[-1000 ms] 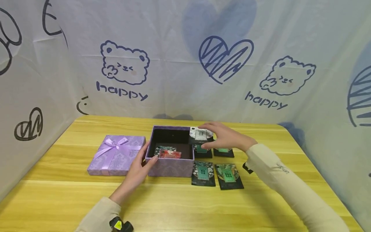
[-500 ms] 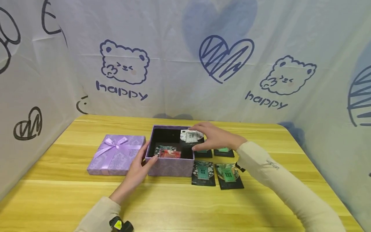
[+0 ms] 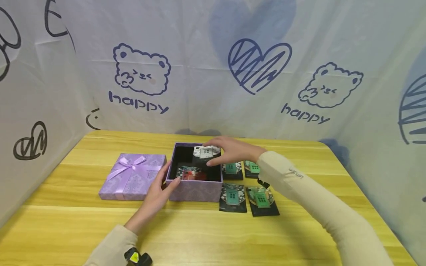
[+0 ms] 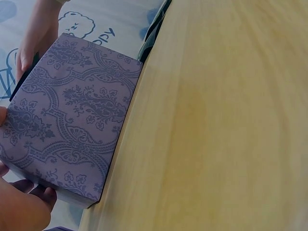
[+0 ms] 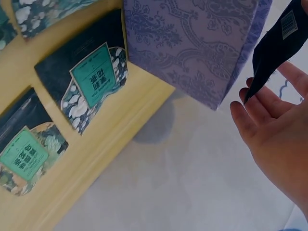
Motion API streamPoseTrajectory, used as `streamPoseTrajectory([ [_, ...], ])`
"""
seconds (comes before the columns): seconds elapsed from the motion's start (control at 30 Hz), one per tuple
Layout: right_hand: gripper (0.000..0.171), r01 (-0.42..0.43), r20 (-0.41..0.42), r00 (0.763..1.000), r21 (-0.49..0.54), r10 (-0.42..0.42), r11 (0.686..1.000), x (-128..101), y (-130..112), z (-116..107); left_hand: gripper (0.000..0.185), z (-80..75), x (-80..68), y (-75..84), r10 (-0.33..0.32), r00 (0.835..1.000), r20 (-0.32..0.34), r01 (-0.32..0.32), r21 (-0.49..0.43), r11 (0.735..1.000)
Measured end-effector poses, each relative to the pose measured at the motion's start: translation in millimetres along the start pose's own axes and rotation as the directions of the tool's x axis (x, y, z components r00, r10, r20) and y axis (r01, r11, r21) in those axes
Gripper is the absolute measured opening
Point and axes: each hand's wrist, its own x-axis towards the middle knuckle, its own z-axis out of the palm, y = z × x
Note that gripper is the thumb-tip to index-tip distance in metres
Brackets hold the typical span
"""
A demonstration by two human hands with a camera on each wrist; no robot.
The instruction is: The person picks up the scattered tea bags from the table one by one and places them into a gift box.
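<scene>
A purple patterned gift box (image 3: 195, 191) with a black inside stands uncovered in the head view. My left hand (image 3: 155, 195) grips its left wall, thumb at the front rim; the left wrist view shows curled fingertips (image 4: 48, 195) against its side. Over the box's back right part, my right hand (image 3: 234, 149) pinches a black tea sachet (image 3: 206, 152) with a white floral top. The right wrist view shows that sachet's dark back (image 5: 279, 50) with a barcode. Inside the box lie a dark floral sachet (image 3: 181, 172) and a red one (image 3: 194, 174), partly hidden by the front wall.
The purple lid (image 3: 133, 177) with a ribbon bow lies left of the box. Right of it, several black sachets with green labels, such as the front one (image 3: 263, 201), lie on the wooden table (image 3: 213, 236). A printed white cloth (image 3: 199, 74) hangs behind.
My right hand has carried the white-topped sachet leftward, from above the sachets at the box's right side to over the box's inside. My left hand has kept its grip on the box.
</scene>
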Motion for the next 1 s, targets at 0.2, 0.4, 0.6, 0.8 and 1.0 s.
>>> streamPoseTrajectory([
  [0.2,0.069,0.002,0.012,1.0,0.027,-0.002,1.0,15,-2,6,0.067,0.4,0.0,0.1,-0.002,1.0,-0.001,0.002,-0.01,1.0],
  [0.4,0.068,0.034,0.009,0.999,0.069,-0.035,0.997,26,-5,13,0.067,-0.1,0.0,-0.9,-0.007,1.0,-0.006,0.007,-0.006,1.0],
  [0.6,0.067,0.051,0.001,0.999,0.08,-0.052,0.995,36,-5,19,0.066,-0.4,0.5,-0.9,-0.001,1.0,-0.004,0.001,0.0,1.0],
  [0.8,0.066,0.035,0.012,0.999,0.112,-0.037,0.993,42,-7,26,0.066,0.0,0.2,0.1,-0.002,1.0,0.002,0.002,0.008,1.0],
  [1.0,0.067,0.018,0.011,1.0,0.115,-0.02,0.993,45,-7,28,0.066,0.2,0.2,0.3,-0.003,1.0,0.0,0.003,-0.001,1.0],
])
